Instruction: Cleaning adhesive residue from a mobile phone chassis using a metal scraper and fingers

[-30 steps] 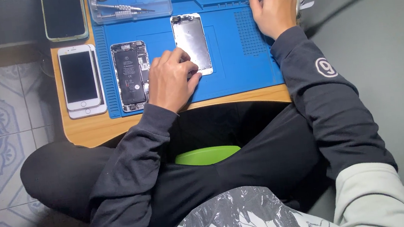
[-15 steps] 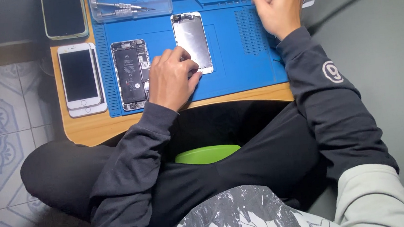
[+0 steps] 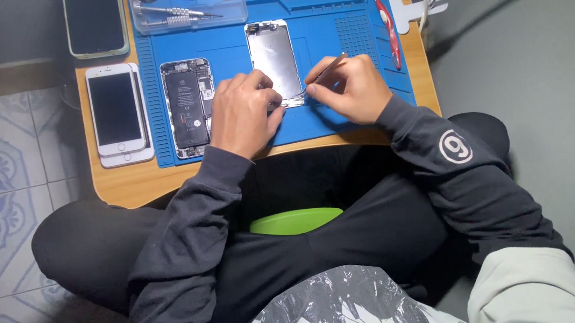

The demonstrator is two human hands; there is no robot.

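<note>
Two hands meet over the lower end of a detached phone screen panel, which lies face down on a blue repair mat covering a small wooden table. The left hand presses its fingertips on the panel's bottom edge, fingers curled and close together. The right hand pinches a pair of thin metal tweezers, their tip touching the panel's lower edge just beside the left fingertips. An opened phone body with its black battery showing lies on the mat just left of the left hand. Two white phones lie stacked on the table left of the mat. A red-handled brush rests along the mat's right side.
</note>
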